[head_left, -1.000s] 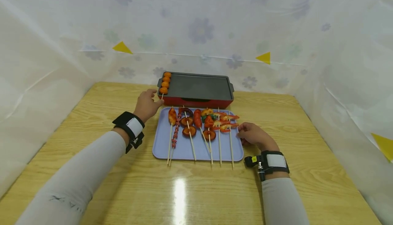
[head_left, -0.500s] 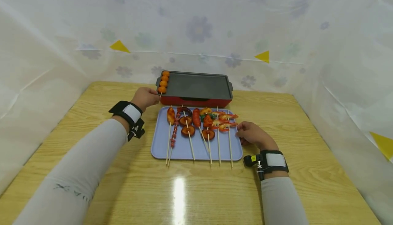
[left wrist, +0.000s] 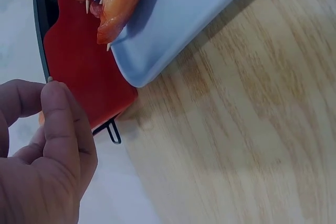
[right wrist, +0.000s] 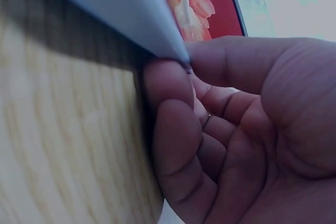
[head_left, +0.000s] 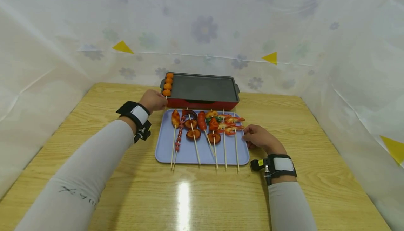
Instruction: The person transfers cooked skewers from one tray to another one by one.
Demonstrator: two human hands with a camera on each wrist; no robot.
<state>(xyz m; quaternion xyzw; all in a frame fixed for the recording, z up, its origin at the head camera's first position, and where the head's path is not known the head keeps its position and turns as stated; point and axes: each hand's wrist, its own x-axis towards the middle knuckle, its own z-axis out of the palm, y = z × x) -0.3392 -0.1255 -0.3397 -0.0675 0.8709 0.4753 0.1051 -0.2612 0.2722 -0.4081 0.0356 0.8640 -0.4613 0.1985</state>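
Note:
On the left side of the dark grill pan [head_left: 203, 87] lies a skewer of orange balls [head_left: 167, 86]. My left hand [head_left: 153, 100] pinches its stick at the near end; only a stub of the stick [left wrist: 50, 79] shows above the fingertips in the left wrist view. The lavender tray [head_left: 164, 150] sits in front of the grill. At its right edge my right hand [head_left: 260, 138] grips the rim between thumb and fingers, as the right wrist view confirms. Several food skewers lie on the tray, among them a sausage skewer [head_left: 201, 120] and shrimp skewers [head_left: 234, 119].
The grill's red base [head_left: 221, 106] stands close behind the tray. Several stick ends overhang the tray's near edge. Wooden table [head_left: 135, 192] surrounds both, and a flower-patterned sheet [head_left: 202, 31] hangs behind the table.
My left hand reached the grill's front left corner and shifted slightly right, its fingers closing together at the stick. The orange balls moved slightly left on the pan. My right hand stayed on the rim.

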